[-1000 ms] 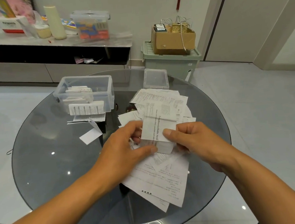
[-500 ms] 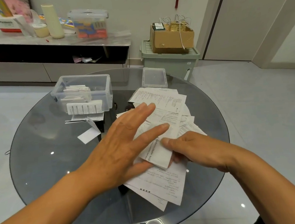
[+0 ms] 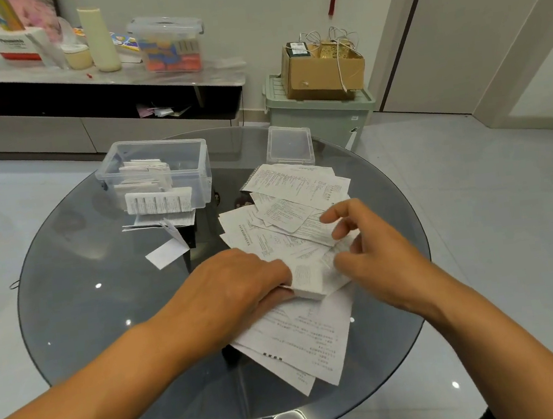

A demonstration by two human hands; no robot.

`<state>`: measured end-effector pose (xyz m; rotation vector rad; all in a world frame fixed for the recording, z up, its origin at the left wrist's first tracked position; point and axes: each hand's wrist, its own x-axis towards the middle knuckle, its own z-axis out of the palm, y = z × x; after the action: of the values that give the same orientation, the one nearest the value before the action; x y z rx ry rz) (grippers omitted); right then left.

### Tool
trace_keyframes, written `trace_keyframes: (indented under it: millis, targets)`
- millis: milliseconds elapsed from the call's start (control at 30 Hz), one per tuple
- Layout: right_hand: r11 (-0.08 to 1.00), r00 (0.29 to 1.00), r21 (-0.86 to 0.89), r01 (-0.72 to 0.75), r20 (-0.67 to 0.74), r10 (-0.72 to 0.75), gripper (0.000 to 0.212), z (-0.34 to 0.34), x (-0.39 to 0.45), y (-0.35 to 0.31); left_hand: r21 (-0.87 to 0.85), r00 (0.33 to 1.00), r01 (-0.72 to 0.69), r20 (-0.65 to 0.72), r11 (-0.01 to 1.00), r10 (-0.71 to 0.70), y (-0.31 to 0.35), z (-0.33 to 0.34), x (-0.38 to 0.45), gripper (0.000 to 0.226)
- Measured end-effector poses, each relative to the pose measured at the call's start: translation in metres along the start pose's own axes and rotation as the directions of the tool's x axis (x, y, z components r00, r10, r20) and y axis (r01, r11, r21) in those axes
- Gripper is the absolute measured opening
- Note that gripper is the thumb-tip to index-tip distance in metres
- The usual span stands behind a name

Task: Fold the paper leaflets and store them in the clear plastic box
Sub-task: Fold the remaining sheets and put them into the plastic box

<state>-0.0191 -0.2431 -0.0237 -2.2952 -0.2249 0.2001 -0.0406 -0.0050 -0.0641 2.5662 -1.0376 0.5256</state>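
Two hands work at the frame's centre over a round dark glass bench (image 3: 82,300). Left hand (image 3: 239,289) curls on a small folded white leaflet (image 3: 307,280) (its fingertips are hidden beneath), where half a second ago it lay flat and spread. Right hand (image 3: 372,250), fingers loosely apart, has lifted off the loose printed leaflets (image 3: 290,218). Upper left, the clear plastic box (image 3: 161,174) holds folded leaflets; their print is unreadable.

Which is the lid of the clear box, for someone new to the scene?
On the round glass table, look at the far edge beyond the spread of leaflets. The lid lies flat there, right of the clear plastic box: shallow, empty, transparent.
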Motion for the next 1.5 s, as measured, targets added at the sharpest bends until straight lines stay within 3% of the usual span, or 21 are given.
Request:
trace_keyframes:
  millis: [67, 133, 167, 267, 333, 400, 500, 700, 800, 867, 1000, 1100, 1200, 1333, 1500]
  targets:
    - [0.999, 0.972, -0.015, 0.033, 0.234, -0.028, 0.045, -0.009, -0.005, -0.002, -0.053, 0.990, 0.140, 0.036, 0.989, -0.138, 0.005, 0.001, 0.002, 0.017]
    - [0.999, 0.904, 0.043, -0.006, 0.428, -0.013, 0.034, -0.006, -0.009, -0.001, -0.257, 0.932, 0.359, 0.148, 0.897, -0.331, 0.007, 0.004, 0.004, 0.039]
    - [0.998, 0.908, 0.051, -0.027, 0.419, 0.003, 0.026, 0.001, -0.009, 0.001, -0.343, 0.904, 0.425, 0.196, 0.838, -0.379, 0.007, 0.008, 0.004, 0.051]
    - [0.996, 0.988, 0.057, -0.066, 0.142, 0.058, 0.016, 0.022, -0.004, 0.006, -0.427, 0.880, 0.474, 0.195, 0.770, -0.434, 0.004, 0.017, 0.008, 0.065]
    - [0.993, 0.993, 0.023, -0.120, 0.003, 0.120, 0.027, 0.030, 0.000, 0.005, -0.372, 0.879, 0.476, 0.169, 0.797, -0.446, 0.002, 0.017, 0.008, 0.061]
    - [0.978, 0.985, -0.123, -0.166, -0.062, 0.159, 0.045, 0.032, 0.002, 0.004, -0.260, 0.890, 0.455, 0.157, 0.852, -0.428, 0.000, 0.015, 0.009, 0.047]
    - [0.963, 0.980, -0.184, -0.195, -0.071, 0.184, 0.052, 0.037, 0.005, 0.004, -0.137, 0.894, 0.417, 0.242, 0.898, -0.378, -0.003, 0.009, 0.010, 0.032]
    - [0.985, 0.991, 0.107, -0.134, 0.021, 0.133, 0.022, 0.036, 0.000, -0.002, -0.153, 0.847, 0.494, 0.307, 0.856, -0.434, -0.008, -0.001, 0.009, 0.062]
    - [0.969, 0.998, 0.241, -0.060, 0.011, 0.059, 0.016, 0.035, -0.002, -0.006, -0.210, 0.846, 0.523, 0.248, 0.826, -0.472, -0.004, -0.002, 0.008, 0.050]
    - [0.940, 1.000, 0.340, -0.019, 0.006, 0.017, 0.016, 0.032, -0.002, -0.008, -0.324, 0.829, 0.560, 0.208, 0.763, -0.520, -0.002, -0.003, 0.008, 0.036]
    - [0.875, 0.996, 0.477, 0.083, -0.074, -0.054, 0.021, 0.030, -0.003, -0.013, -0.592, 0.741, 0.614, 0.205, 0.522, -0.639, 0.002, -0.005, 0.011, 0.031]
    - [0.828, 0.994, 0.549, 0.112, -0.074, -0.086, 0.034, 0.033, -0.004, -0.018, -0.625, 0.730, 0.628, 0.266, 0.464, -0.630, 0.004, -0.011, 0.012, 0.028]
    - [0.840, 0.993, 0.529, 0.117, -0.085, -0.085, 0.048, 0.038, -0.003, -0.019, -0.684, 0.739, 0.618, 0.340, 0.387, -0.581, 0.007, -0.014, 0.011, 0.006]
    - [0.863, 0.992, 0.501, 0.073, -0.127, -0.010, 0.010, 0.044, 0.003, -0.018, -0.643, 0.733, 0.643, 0.356, 0.417, -0.580, 0.008, -0.008, 0.007, 0.018]
    - [0.861, 0.976, 0.502, 0.080, -0.216, 0.036, 0.004, 0.051, 0.014, -0.013, -0.588, 0.675, 0.671, 0.234, 0.451, -0.699, -0.004, -0.015, 0.008, 0.014]
